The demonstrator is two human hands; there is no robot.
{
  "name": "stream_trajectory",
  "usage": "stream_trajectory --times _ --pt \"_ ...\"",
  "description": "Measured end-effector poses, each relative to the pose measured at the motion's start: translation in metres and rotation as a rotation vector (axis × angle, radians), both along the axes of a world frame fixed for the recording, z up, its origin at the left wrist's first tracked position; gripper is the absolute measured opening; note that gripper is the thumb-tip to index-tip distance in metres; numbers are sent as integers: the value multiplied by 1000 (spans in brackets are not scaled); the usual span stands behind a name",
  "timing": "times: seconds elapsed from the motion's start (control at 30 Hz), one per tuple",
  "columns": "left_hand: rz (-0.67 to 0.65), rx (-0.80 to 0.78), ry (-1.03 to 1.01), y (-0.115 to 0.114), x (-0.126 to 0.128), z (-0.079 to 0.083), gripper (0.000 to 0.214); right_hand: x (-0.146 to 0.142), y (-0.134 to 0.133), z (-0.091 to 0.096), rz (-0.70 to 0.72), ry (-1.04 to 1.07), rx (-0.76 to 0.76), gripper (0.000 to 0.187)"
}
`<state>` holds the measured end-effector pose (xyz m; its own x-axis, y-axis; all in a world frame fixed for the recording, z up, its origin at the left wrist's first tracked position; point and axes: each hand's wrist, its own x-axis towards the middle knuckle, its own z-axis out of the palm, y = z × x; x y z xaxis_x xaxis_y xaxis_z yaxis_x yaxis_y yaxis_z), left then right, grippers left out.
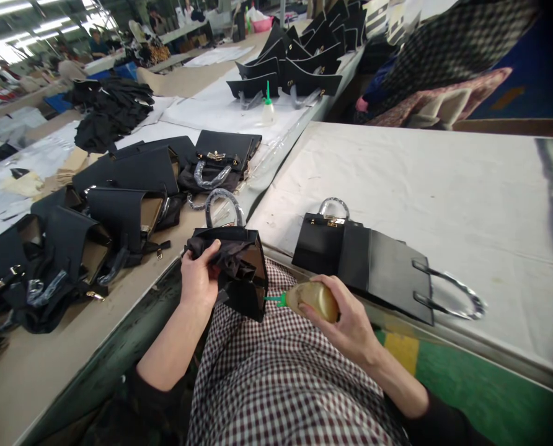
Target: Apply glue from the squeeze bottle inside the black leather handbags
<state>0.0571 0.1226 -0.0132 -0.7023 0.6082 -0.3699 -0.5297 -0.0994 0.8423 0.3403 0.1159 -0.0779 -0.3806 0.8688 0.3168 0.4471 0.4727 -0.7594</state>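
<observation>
My left hand (199, 272) grips the rim of an open black handbag (239, 272) held over my lap, its wrapped handle pointing up. My right hand (346, 319) is wrapped round a small yellowish glue bottle (311, 298). The bottle's green nozzle (273, 300) touches the bag's lower right edge. Two finished black handbags (374, 263) lie flat on the white-covered table (420, 186) just beyond my right hand.
Several black bags (118, 204) crowd the brown table on the left, some open. Another glue bottle (268, 110) stands farther back beside rows of upright black bag parts (299, 59). A person in a checked garment (448, 56) sits at the far right. Other workers sit far back.
</observation>
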Motion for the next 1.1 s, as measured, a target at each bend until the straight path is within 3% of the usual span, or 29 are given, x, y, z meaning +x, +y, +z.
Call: stream_trajectory --times 0.2,0.4,0.6,0.8,1.1 --pt "-13 -5 -15 -3 -2 2 34 -2 -9 -1 32 -28 -128 36" --pt "-22 -3 -27 -8 -5 2 37 1 -7 -5 -72 15 -67 43" --pt "3 9 -8 -14 -6 3 34 2 -8 3 25 -14 -162 38" --pt "78 7 -13 -31 -6 11 34 7 -3 9 -143 85 -300 46" --pt "126 -21 14 -66 -6 16 31 6 -15 7 3 -26 -184 38"
